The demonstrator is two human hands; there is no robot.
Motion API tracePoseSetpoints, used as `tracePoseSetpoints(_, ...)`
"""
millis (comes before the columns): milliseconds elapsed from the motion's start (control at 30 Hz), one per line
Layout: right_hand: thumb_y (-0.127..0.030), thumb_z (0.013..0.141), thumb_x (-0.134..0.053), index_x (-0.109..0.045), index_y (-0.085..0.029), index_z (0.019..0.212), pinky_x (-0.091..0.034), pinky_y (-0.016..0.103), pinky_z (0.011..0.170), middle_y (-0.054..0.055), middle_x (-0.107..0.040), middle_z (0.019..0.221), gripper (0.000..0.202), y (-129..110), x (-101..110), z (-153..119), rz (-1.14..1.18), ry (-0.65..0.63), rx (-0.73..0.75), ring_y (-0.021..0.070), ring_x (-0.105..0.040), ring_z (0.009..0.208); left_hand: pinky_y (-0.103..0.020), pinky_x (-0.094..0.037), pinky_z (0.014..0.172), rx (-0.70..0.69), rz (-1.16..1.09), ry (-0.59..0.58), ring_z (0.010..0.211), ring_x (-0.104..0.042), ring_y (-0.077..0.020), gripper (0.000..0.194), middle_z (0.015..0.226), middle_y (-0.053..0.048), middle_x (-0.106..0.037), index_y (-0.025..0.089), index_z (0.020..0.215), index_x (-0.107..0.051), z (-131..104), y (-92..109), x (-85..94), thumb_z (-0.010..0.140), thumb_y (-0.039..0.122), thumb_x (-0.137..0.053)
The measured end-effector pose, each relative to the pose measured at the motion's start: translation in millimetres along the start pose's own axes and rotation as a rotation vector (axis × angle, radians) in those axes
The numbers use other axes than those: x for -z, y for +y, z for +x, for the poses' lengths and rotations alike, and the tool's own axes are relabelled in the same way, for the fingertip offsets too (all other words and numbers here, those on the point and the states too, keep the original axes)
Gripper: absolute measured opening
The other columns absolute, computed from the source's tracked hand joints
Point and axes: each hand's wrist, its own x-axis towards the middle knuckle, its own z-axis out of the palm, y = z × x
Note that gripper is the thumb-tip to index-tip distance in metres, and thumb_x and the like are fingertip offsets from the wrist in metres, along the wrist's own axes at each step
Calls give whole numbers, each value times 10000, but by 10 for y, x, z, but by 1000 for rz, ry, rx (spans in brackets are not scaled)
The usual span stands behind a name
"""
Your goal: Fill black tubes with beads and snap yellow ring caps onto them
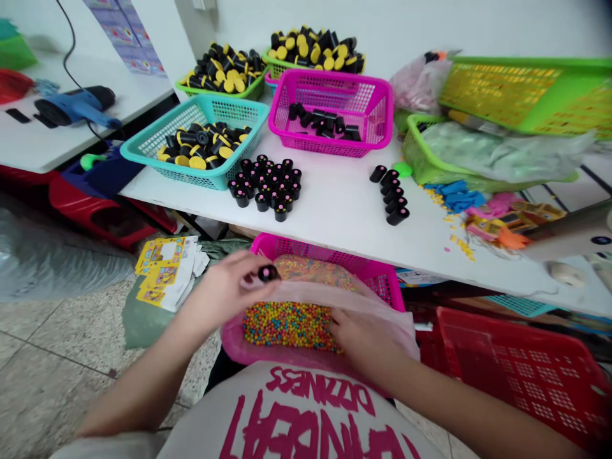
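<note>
Between the fingers of my left hand (224,287) is a small black cylinder (268,273) with a pink dot on its end, above the left side of a plastic bag. Many small multicoloured beads (287,325) fill the open bag (315,292), which rests in a pink basket (389,280) at my lap. My right hand (356,331) reaches into the bag at the beads' right side, its fingers curled; whatever they may hold is hidden. On the table, a cluster of similar black cylinders (268,182) stands upright, and a row of several more (393,194) sits farther right.
Behind the cluster are a turquoise basket (143,150) of black-and-yellow pieces and a magenta basket (329,76) with black cylinders. Green baskets (507,95) stand at right. A blue heat gun (74,107) lies on the left table. A red crate (526,363) is low at right.
</note>
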Motion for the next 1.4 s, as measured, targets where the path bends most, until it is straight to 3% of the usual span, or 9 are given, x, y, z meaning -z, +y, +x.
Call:
tracePoseSetpoints(133, 66, 833, -379, -710, -76, 1097, -538, 407, 908, 223, -676, 1153, 446, 24, -236, 163, -52, -36, -134, 309, -679, 1042, -322, -540, 787, 65, 223, 177, 733, -657, -174, 318, 939, -81, -702, 136, 1045, -719, 610, -191, 62, 837, 376, -704)
tracePoseSetpoints(367, 35, 837, -421, -684, -40, 1109, -566, 358, 785, 233, -674, 1100, 386, -75, -368, 396, -5, -58, -51, 304, -704, 938, -323, -519, 697, 178, 273, 50, 744, -689, -233, 596, 874, -64, -717, 142, 1355, -486, 1185, -415, -282, 830, 309, -712)
tracePoseSetpoints(633, -156, 841, -565, -659, -108, 1083, -520, 281, 696, 155, -656, 1094, 263, -7, -462, 614, 188, -28, 225, 234, -679, 876, -298, -492, 697, 4, 369, 181, 777, -649, -207, 375, 879, -38, -670, 222, 1211, -566, 1230, 136, -216, 916, 451, -587)
tracePoseSetpoints(733, -190, 804, -620, -663, -112, 1036, -488, 259, 641, 144, -660, 1061, 248, 36, -500, 684, 242, -17, 282, 218, -664, 835, -307, -506, 778, -155, 205, 68, 792, -640, -179, 251, 920, -40, -664, 217, 1168, -595, 1653, 425, -536, 969, 321, -483)
tracePoseSetpoints(833, -163, 794, -623, -667, -116, 1007, -474, 254, 654, 135, -666, 1040, 222, 69, -542, 725, 285, 6, 310, 207, -645, 840, -366, -500, 907, -176, 107, -94, 1005, -636, -225, 446, 1198, -106, -595, 223, 1364, -489, 2269, 584, -1031, 921, 176, -516)
tracePoseSetpoints(967, -127, 796, -602, -673, -123, 970, -477, 257, 710, 123, -671, 1032, 188, 102, -563, 731, 342, 33, 315, 203, -628, 882, -461, -484, 943, -102, 68, -103, 1067, -633, -297, 515, 1291, -186, -511, 219, 1451, -408, 2935, 611, -1570, 945, 178, -493)
tracePoseSetpoints(1067, -96, 789, -586, -680, -116, 942, -481, 268, 736, 127, -682, 1029, 180, 131, -531, 713, 388, 31, 289, 209, -628, 892, -506, -462, 950, -71, 48, -78, 1153, -580, -354, 405, 1295, -225, -517, 155, 1359, -483, 3184, 589, -1756, 957, 203, -496)
tracePoseSetpoints(1267, -71, 786, -570, -717, -141, 1015, -490, 274, 769, 102, -739, 1013, 281, 211, -421, 662, 546, 4, 208, 218, -669, 913, -399, -459, 966, -83, 1, -53, 1081, -619, -262, 406, 1144, -184, -635, 63, 1325, -427, 3147, 673, -1638, 945, 163, -529)
tracePoseSetpoints(1400, -111, 833, -595, -709, -202, 1135, -506, 264, 777, 60, -753, 1076, 335, 236, -368, 619, 690, -20, 157, 194, -694, 901, -373, -467, 980, -261, -58, -76, 1080, -621, -239, 381, 1135, -118, -652, 105, 1247, -526, 2469, 745, -1124, 879, 155, -611)
